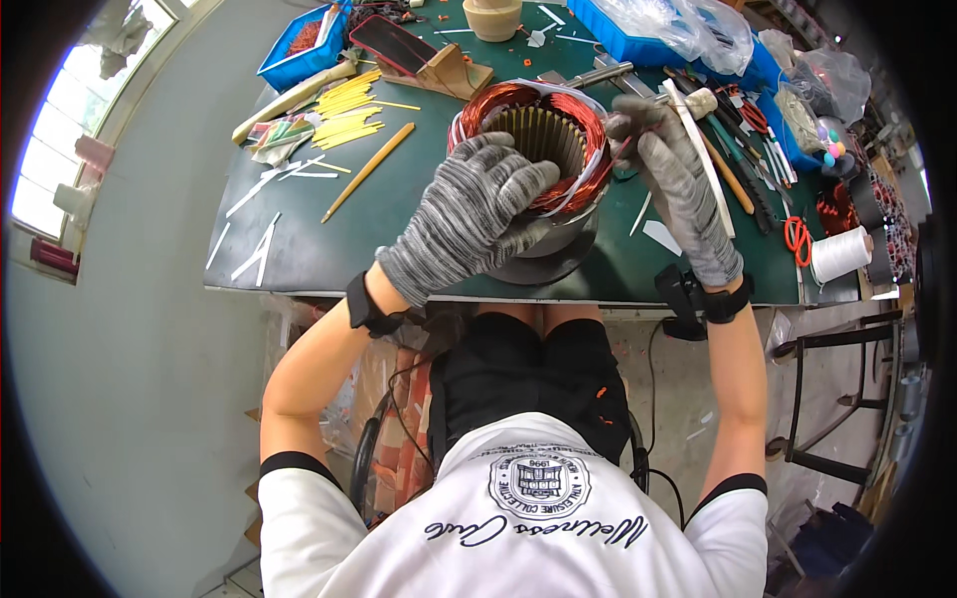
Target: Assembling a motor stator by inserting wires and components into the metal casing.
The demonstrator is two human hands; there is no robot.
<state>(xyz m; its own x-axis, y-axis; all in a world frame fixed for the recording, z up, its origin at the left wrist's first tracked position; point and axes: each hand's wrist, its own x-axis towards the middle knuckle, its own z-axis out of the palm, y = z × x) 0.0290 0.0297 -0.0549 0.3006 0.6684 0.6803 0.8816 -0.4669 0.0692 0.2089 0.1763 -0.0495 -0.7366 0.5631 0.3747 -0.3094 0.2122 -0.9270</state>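
Note:
A motor stator (543, 140) stands upright on a round dark base at the near middle of the green table. Its ring of copper winding (590, 120) is bound with pale cord, and yellowish slot strips line the bore. My left hand (469, 214), in a grey knit glove, lies on the stator's near left side with its fingers bent over the winding. To the right of the winding is my gloved right hand (683, 179), raised, fingertips drawn together close to the coil's edge. Something thin and reddish shows at those fingertips, too small to name.
Yellow strips (349, 105), a pointed wooden stick (369, 171) and white slips lie left. A phone (397, 45) leans on a wooden stand behind. Hand tools, a white thread spool (840, 254) and blue bins (623, 40) crowd the right and back.

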